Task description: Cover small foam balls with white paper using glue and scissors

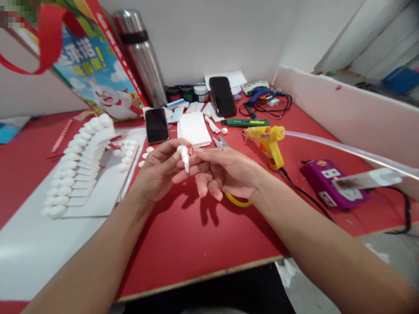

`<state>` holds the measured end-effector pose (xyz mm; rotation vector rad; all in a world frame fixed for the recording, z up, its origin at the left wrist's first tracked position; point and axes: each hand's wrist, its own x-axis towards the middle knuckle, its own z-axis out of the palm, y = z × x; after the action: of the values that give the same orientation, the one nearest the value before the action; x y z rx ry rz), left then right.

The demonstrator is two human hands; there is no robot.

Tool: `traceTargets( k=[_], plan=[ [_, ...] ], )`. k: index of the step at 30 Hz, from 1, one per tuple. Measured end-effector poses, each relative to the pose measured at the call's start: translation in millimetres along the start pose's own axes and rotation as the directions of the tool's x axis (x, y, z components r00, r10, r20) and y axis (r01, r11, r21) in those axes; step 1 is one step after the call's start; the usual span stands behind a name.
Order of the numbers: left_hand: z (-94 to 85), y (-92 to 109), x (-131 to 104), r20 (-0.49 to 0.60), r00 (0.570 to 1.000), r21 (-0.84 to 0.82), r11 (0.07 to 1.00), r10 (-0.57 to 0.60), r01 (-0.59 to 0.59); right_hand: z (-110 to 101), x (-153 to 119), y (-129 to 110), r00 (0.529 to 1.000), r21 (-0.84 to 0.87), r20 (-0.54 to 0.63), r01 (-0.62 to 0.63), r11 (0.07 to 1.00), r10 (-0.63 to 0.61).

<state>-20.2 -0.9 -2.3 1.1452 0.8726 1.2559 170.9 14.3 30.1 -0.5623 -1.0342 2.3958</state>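
Observation:
Between my two hands, above the red table, is a small bent white piece (185,158) that looks like soft clay or foam. My left hand (157,168) pinches it between thumb and fingers. The thumb and forefinger of my right hand (225,168) close on its right side, with the other fingers loosely curled below. Under the right wrist lie scissors with yellow handles (238,200), partly hidden. To the left stands a white stepped model (81,174) edged with rounded white pieces. Several similar small pieces (149,149) lie beside my left hand.
A yellow glue gun (266,139) with a long clear stick lies at right, near a purple box (334,185). Behind are a green cutter (245,123), two phones (157,125), white cards (194,127), paint jars (200,93), a steel flask (142,56) and a printed bag (98,65).

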Motion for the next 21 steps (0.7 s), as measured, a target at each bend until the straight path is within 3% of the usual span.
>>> traceTargets(
  k=[6, 12, 18, 21],
  plan=[
    [-1.0, 2.2, -0.9, 0.073, 0.984, 0.156, 0.973, 0.161, -0.171, -4.7, 2.1, 3.4, 0.996, 0.037, -0.074, 0.051, 0.998, -0.048],
    [-3.0, 6.4, -0.4, 0.145, 0.947, 0.392, 0.863, 0.286, -0.32, -7.4, 2.7, 0.6, 0.983, -0.01, -0.172, 0.062, 0.998, -0.063],
    [-4.8, 12.5, -0.7, 0.2, 0.934, 0.536, 0.765, 0.296, -0.357, -5.0, 1.2, -1.5, 0.934, -0.169, -0.303, 0.145, 0.975, -0.192],
    [-4.5, 13.6, -1.5, 0.212, 0.929, 0.568, 0.735, 0.305, -0.371, -3.7, 1.7, 0.2, 0.931, -0.192, -0.307, 0.144, 0.971, -0.199]
  ],
)
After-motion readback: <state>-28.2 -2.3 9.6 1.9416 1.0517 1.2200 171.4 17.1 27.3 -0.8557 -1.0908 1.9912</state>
